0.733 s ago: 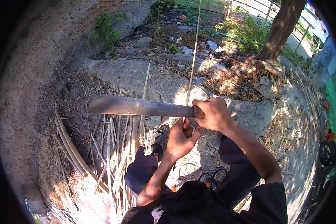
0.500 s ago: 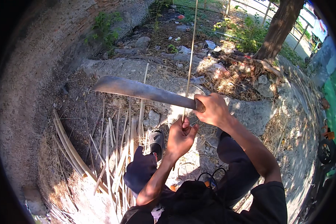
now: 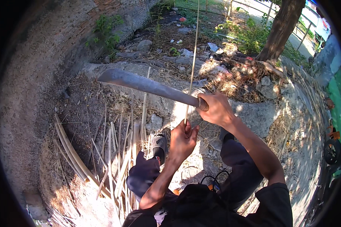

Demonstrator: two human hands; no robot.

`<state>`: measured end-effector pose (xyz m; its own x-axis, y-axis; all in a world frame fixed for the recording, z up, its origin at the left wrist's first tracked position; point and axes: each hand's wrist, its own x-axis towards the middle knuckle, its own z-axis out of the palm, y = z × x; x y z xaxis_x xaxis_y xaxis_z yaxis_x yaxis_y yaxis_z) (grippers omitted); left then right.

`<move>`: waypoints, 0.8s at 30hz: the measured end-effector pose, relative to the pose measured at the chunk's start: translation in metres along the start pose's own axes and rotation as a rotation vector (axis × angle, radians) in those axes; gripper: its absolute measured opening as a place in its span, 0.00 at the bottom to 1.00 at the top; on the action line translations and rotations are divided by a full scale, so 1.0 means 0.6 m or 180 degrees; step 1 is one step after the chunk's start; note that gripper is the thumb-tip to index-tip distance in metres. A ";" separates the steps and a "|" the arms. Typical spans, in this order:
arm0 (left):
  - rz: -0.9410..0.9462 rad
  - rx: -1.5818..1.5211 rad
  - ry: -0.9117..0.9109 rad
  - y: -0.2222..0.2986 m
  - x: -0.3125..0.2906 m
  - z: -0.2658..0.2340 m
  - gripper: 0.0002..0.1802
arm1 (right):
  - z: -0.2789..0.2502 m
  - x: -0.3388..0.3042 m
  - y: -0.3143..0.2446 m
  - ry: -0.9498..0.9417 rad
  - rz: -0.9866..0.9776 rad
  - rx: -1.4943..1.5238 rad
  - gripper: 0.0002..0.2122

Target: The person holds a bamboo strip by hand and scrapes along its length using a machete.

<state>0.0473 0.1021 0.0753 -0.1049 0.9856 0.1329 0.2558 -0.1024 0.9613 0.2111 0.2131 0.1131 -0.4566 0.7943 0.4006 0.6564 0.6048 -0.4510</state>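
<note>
My right hand [image 3: 218, 109] is closed round the handle of a machete [image 3: 147, 86]. Its broad, dark, worn blade points left and slightly away from me. A long, thin bamboo strip [image 3: 194, 53] runs away from me past the top edge, and the blade crosses it near the handle. Whether steel and strip touch, I cannot tell. My left hand [image 3: 182, 142] pinches the strip's near part between thumb and fingers, just below the crossing. The strip's lower end is mostly hidden by that hand.
Several split bamboo strips [image 3: 135, 140] lie beside my left leg, with curved pieces [image 3: 70, 147] farther left. A brick wall [image 3: 75, 30] rises on the left. Ahead are a stone ledge [image 3: 254, 117], dry litter and a tree trunk [image 3: 282, 34]. A black wheel [image 3: 332, 151] stands far right.
The machete's tip has swung a little upward and away, so the blade slants more across the strip. Both hands have stayed in nearly the same place.
</note>
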 end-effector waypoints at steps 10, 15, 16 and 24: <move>-0.0110 0.0130 0.0001 0.004 0.000 0.003 0.18 | 0.003 -0.003 0.023 -0.0177 0.0013 -0.0310 0.16; -0.0271 0.0373 0.0010 -0.013 0.001 0.006 0.16 | 0.006 -0.013 0.011 0.0020 -0.0338 -0.0637 0.17; -0.0218 0.0197 0.0089 -0.016 0.003 0.010 0.16 | 0.007 -0.003 0.031 -0.0035 -0.0346 -0.0500 0.14; -0.0194 0.0512 0.0164 -0.010 0.000 0.010 0.12 | 0.009 -0.008 0.034 0.0138 0.0116 -0.0227 0.07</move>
<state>0.0513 0.1034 0.0679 -0.1730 0.9806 0.0919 0.3975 -0.0159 0.9175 0.2233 0.2222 0.0976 -0.4063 0.8116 0.4198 0.7138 0.5687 -0.4087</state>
